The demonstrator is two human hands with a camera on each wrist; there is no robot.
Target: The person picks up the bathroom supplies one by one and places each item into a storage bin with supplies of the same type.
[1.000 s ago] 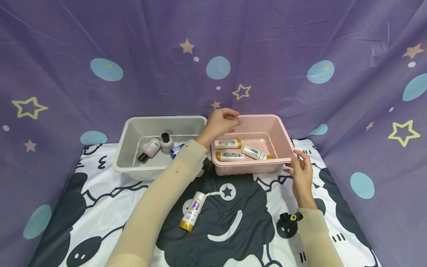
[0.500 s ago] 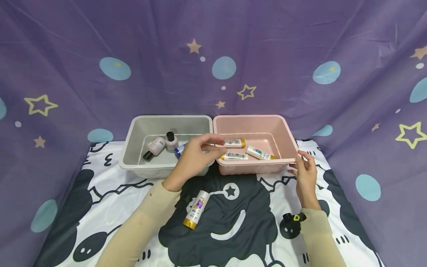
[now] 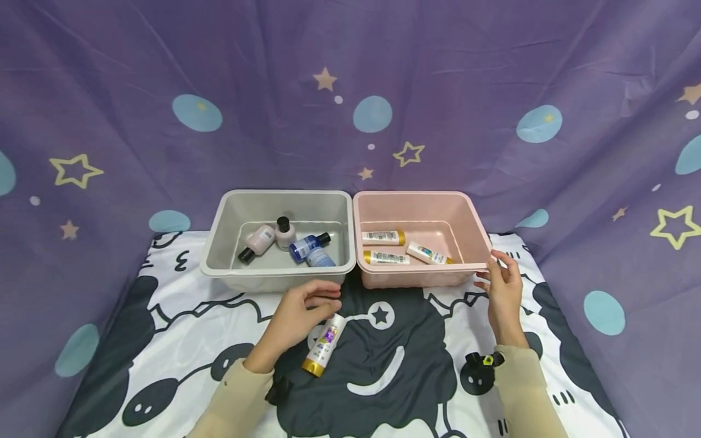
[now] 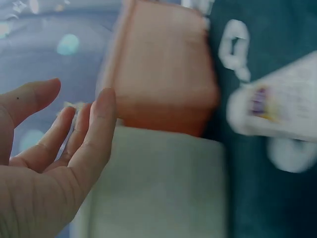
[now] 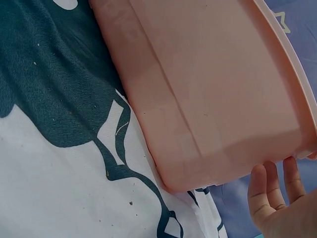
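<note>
My left hand (image 3: 301,313) is over the cloth in front of the grey bin (image 3: 276,283), fingers loosely bent and holding nothing. Just to its right lies a white tube (image 3: 324,347) with a gold cap and purple print; the fingertips are near its white end. In the left wrist view the thumb and fingers stand apart, and the white tube (image 4: 277,104) is blurred. At the front right corner of the pink bin (image 3: 416,278), my right hand (image 3: 501,298) holds the rim. The right wrist view shows fingers (image 5: 272,191) under that rim; the thumb is hidden there.
Inside the grey bin lie two pale pink bottles (image 3: 261,239) with black caps and two blue bottles (image 3: 303,248). The pink bin contains three white tubes (image 3: 383,238) with gold caps. A purple curtain (image 3: 285,140) hangs close behind both bins.
From above the pink bin, my left hand has come back toward me and down to the left, beside the tube on the cloth. My right hand has stayed at the pink bin's corner.
</note>
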